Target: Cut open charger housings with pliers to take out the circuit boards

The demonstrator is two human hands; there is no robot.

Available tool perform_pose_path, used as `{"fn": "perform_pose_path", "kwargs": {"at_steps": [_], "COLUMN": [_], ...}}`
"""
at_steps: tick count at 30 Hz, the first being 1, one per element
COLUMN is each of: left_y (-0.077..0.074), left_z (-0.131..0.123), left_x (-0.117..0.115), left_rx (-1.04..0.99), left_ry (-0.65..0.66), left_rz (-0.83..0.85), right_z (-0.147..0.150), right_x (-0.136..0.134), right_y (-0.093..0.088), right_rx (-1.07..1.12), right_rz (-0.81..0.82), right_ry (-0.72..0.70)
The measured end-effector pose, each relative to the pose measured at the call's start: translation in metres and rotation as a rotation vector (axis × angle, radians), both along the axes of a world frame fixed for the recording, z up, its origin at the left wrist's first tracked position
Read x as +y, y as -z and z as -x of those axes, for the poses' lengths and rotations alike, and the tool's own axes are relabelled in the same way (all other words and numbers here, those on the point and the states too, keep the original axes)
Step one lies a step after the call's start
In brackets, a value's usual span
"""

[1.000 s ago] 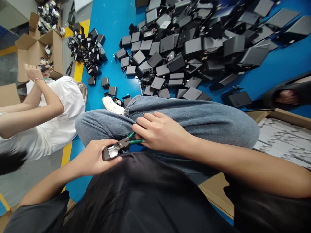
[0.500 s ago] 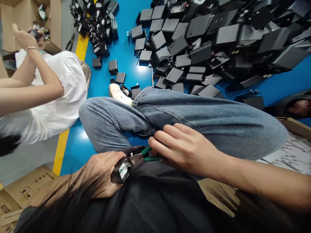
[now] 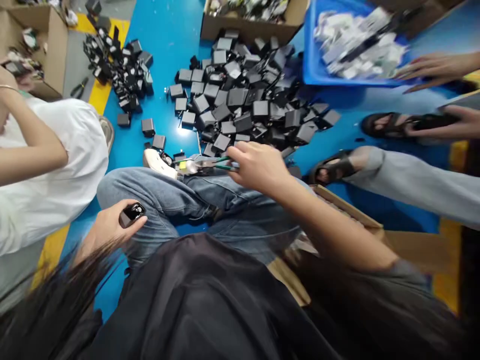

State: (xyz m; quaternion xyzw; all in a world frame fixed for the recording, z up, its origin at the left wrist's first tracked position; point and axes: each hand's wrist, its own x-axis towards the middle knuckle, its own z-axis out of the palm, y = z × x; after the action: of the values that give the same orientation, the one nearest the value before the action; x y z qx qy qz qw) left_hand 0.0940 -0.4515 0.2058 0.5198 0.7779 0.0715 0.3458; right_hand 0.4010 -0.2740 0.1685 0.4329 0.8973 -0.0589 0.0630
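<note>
My left hand [image 3: 107,224] is wrapped around a small black plastic housing [image 3: 129,216], whose open end faces up over my left knee. Green-handled pliers [image 3: 210,163] are in my right hand [image 3: 258,167], with the jaws pointing left above my lap. At the jaws is a blurred pale part with a yellow patch [image 3: 183,165], apart from the housing. Whether the jaws grip it, I cannot quite make out.
A heap of dark grey box-shaped housings [image 3: 237,97] covers the blue floor ahead. Beyond stand a carton of parts [image 3: 247,31] and a blue bin [image 3: 311,60] of white pieces. Smaller black pieces [image 3: 125,65] lie left. Co-workers sit left and stand right.
My hands have moved apart: the left went left with the housing, the right went forward with the pliers. The pale part has come away from the housing. The view has shifted.
</note>
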Motion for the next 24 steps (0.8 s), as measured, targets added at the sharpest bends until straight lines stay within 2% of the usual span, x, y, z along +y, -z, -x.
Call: {"fn": "perform_pose_path", "kwargs": {"at_steps": [2, 4, 7, 9, 12, 15, 18, 21, 24], "left_y": [0.004, 0.009, 0.022, 0.032, 0.047, 0.054, 0.058, 0.06, 0.062], "left_z": [-0.002, 0.001, 0.003, -0.002, -0.018, -0.035, -0.043, -0.044, -0.045], "left_x": [0.015, 0.023, 0.039, 0.058, 0.093, 0.117, 0.123, 0.12, 0.117], "left_rx": [-0.039, -0.18, -0.45, -0.599, -0.786, -0.926, -0.995, -1.002, -0.99], "left_ry": [0.027, 0.028, 0.004, -0.023, -0.128, -0.265, -0.367, -0.451, -0.463], "left_rz": [-0.013, -0.086, -0.274, -0.331, -0.288, -0.164, -0.071, -0.088, -0.11], "right_z": [0.02, 0.035, 0.042, 0.039, 0.034, 0.032, 0.035, 0.038, 0.042], "right_x": [0.006, 0.009, 0.007, 0.007, 0.007, 0.009, 0.007, 0.005, 0.003], "right_y": [0.002, 0.008, 0.023, 0.034, 0.043, 0.044, 0.041, 0.042, 0.048], "right_rx": [0.017, 0.062, 0.118, 0.143, 0.162, 0.214, 0.241, 0.198, 0.195], "right_rz": [0.061, 0.125, 0.25, 0.323, 0.373, 0.348, 0.311, 0.358, 0.421], "right_ry": [-0.032, -0.014, 0.01, 0.015, 0.029, -0.007, -0.047, -0.045, -0.051]}}
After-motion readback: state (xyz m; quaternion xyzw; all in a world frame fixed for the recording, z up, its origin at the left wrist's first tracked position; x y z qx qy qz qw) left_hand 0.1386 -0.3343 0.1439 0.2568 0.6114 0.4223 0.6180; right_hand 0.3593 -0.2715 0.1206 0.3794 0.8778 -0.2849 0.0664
